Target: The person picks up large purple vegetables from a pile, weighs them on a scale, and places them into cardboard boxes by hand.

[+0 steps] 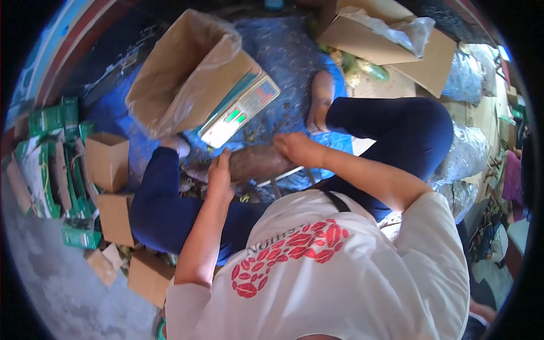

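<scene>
Head view, brown tuber (256, 162) between left hand (220, 170), right hand (297, 148)

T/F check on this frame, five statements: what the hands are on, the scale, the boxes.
1. Both hands rest on a brownish oblong thing over the lap. True: left hand at one end, right hand at the other.
2. The lined cardboard box sits on the scale. True.
3. The scale's display glows red. False: it shows green.
4. The small cardboard boxes are stacked on the scale. False: they lie on the floor off to one side, by green printed packs.
5. The person wears a black shirt. False: the shirt is white with a red print.
</scene>
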### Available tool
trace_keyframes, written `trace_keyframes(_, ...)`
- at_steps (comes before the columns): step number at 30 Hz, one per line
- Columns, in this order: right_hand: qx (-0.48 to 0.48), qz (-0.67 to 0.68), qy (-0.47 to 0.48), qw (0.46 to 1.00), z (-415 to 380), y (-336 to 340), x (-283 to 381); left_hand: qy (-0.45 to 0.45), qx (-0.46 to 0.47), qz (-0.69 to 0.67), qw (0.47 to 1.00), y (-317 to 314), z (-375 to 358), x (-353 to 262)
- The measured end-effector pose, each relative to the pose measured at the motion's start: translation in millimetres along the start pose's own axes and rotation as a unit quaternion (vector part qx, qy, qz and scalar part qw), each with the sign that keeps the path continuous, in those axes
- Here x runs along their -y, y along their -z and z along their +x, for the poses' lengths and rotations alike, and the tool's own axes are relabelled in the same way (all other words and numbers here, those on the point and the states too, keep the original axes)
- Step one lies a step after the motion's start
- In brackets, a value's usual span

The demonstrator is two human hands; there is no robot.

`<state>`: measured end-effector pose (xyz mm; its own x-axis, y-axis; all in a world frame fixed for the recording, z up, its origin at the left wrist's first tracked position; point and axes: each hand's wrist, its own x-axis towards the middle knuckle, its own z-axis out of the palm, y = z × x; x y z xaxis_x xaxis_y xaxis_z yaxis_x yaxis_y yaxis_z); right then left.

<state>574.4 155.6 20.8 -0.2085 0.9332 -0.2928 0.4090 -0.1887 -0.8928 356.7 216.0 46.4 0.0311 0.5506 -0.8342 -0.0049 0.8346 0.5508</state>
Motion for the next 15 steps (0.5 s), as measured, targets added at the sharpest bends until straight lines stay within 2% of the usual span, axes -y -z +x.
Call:
trace_keyframes(1, 0.009, 0.027, -0.045, 0.999, -1, 4, 6, -0.003, -0.006, 0.009, 1.0, -3, -3, -3)
trace_keyframes(4, 0.022, 0.1, -0.153, 0.983, -5, 6, 7, -0.09, 0.001, 0.067, 0.994, -6, -10, -7)
trace_keyframes(5, 0.027, 0.122, -0.184, 0.975, -6, 7, 6, -0.081, 0.002, 0.059, 0.995, -5, -8, -6)
trace_keyframes(8, 0.086, 0.255, -0.189, 0.944, -7, 26, 9, -0.053, 0.001, 0.035, 0.998, 5, 2, -4)
trace_keyframes(11, 0.126, 0.31, -0.182, 0.925, -4, 37, 6, -0.021, -0.012, 0.008, 1.0, 10, 3, -7)
trace_keyframes(12, 0.146, 0.351, -0.192, 0.905, -6, 46, 23, -0.01, -0.019, -0.005, 1.0, 5, -4, -14)
trace_keyframes(15, 0.168, 0.26, -0.121, 0.943, -13, 50, 36, 0.028, -0.002, -0.029, 0.999, 8, -3, -15)
